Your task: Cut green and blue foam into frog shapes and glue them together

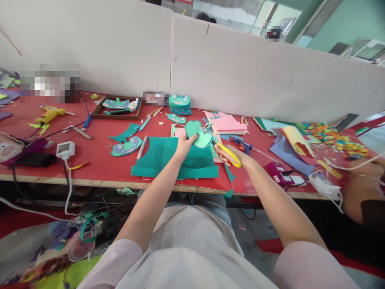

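Observation:
My left hand (pixel 185 145) pinches a light green felt cutout (pixel 205 139) with a rounded, lobed outline, thumb on top. In my right hand (pixel 224 153) is a pair of yellow-handled scissors (pixel 231 154), its blades close to the cutout's right edge; whether they touch it I cannot tell. Below both hands lies a teal felt sheet (pixel 162 154) with a folded front edge. A finished-looking green and purple felt shape (pixel 126 147) and a pale pen (pixel 142 147) rest to its left. Narrow teal scraps (pixel 229 175) hang at the table's front edge.
Behind stand stacked felt frog-like faces (pixel 180 105) and a brown tray (pixel 117 117). Pink felt sheets (pixel 230 124) and a blue glue gun (pixel 242 144) lie right, beyond them a purple power strip (pixel 277 173). A yellow glue gun (pixel 50 114) is left. Another person's arm (pixel 362 188) rests far right.

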`<action>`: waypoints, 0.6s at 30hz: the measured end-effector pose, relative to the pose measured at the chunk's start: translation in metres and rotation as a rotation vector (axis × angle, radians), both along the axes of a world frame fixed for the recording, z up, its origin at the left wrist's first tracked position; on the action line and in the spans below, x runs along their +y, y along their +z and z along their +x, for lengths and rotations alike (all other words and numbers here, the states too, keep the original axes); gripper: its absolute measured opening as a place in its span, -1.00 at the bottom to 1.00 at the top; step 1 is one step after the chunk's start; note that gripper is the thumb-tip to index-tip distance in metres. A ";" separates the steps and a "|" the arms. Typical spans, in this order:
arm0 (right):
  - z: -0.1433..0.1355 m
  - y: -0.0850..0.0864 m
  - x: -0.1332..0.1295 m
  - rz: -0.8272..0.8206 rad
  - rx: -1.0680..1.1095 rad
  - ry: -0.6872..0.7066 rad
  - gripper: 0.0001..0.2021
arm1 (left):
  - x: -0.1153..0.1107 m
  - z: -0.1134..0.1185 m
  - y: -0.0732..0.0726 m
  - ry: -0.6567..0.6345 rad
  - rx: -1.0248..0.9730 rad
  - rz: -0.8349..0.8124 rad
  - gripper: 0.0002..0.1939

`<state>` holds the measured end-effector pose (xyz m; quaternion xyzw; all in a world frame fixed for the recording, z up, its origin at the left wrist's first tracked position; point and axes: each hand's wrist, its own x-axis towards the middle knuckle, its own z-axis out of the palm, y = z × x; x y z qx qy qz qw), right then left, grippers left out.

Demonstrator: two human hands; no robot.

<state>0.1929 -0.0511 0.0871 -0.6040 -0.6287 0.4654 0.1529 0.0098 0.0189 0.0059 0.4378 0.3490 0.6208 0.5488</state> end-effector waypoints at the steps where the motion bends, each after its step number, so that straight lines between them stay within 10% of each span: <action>1: 0.000 0.000 0.000 0.002 -0.002 -0.004 -0.44 | 0.000 0.000 0.000 -0.008 -0.008 -0.007 -0.63; 18: 0.014 -0.009 0.011 0.007 0.069 -0.045 -0.52 | 0.003 -0.004 -0.002 0.219 0.033 0.076 -0.60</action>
